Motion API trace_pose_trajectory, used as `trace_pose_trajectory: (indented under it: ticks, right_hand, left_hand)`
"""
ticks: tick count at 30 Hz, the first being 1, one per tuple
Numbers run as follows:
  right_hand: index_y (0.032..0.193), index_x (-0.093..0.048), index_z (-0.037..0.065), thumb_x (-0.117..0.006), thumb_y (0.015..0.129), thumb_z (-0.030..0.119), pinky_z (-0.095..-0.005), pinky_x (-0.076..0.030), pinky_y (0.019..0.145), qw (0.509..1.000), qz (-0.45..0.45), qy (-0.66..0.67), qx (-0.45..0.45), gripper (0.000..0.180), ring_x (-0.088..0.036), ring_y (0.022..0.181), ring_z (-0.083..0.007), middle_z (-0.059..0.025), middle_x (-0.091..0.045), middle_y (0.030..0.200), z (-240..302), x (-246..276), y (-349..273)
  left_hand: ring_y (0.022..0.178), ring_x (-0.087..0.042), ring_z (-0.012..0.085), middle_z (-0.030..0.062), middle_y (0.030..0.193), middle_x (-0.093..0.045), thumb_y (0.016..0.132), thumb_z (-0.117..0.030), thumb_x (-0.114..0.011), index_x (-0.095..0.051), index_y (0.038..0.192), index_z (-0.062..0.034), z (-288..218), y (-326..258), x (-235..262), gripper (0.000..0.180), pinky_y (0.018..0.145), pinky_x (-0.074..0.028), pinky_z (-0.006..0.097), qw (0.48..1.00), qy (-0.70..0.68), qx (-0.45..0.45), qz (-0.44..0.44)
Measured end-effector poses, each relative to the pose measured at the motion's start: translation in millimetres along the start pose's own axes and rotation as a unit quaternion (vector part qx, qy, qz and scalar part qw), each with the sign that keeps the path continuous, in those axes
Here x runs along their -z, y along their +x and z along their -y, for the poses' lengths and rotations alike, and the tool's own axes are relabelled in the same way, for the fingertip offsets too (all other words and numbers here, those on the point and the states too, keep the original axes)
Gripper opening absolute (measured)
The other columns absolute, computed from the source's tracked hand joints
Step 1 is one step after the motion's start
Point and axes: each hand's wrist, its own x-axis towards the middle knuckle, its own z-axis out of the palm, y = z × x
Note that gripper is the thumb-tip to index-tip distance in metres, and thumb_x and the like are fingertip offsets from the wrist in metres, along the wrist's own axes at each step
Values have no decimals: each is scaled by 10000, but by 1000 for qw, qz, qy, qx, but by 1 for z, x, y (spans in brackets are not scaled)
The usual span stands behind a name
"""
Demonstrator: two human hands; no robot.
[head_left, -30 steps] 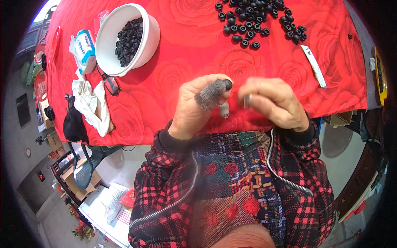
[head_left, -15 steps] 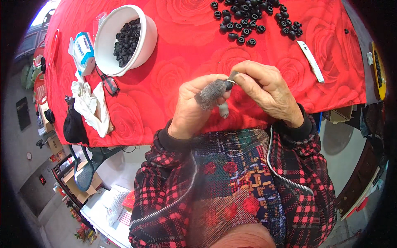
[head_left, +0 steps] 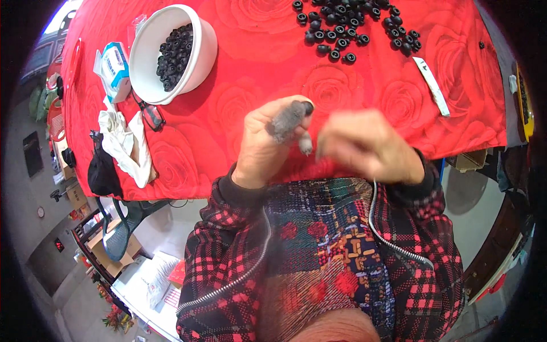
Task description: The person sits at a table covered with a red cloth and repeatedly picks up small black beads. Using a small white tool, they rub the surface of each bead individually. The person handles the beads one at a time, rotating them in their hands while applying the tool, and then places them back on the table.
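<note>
Left hand (head_left: 268,145) is raised over the near edge of the red-clothed bench (head_left: 256,74), fingers curled, a grey-covered fingertip pinching a small black ring (head_left: 308,106) at its tip. Right hand (head_left: 370,149) just beside it is motion-blurred; cannot tell its grip. White bowl (head_left: 149,80) of black rings sits far left, loose ring pile (head_left: 347,28) at the far edge.

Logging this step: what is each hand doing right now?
Left hand: closed on a small black ring-shaped part, grey covers on its fingertips.
Right hand: motion-blurred, cannot be told.
</note>
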Motion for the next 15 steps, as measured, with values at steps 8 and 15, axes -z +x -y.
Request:
trace_pose_trajectory:
  ticks: [8,15]
  right_hand:
    - [1019,-589,15,-703,703,66,-310,-418,499,960,-201,-164,103,339,-533,571,-210,-71,-519,710,-10,-9,9]
    - [979,-597,6,-696,616,84,-319,-368,450,884,-248,-333,215,383,-488,520,-201,-46,-496,675,-24,-27,15]
  left_hand:
    - [681,-569,108,45,831,-589,886,-135,-582,-585,1049,28,-4,-3,-7,231,544,-505,262,999,-30,28,19]
    - [723,-568,105,30,870,-593,930,-233,-528,-565,1041,-21,3,-10,-4,242,572,-482,237,990,-124,66,33]
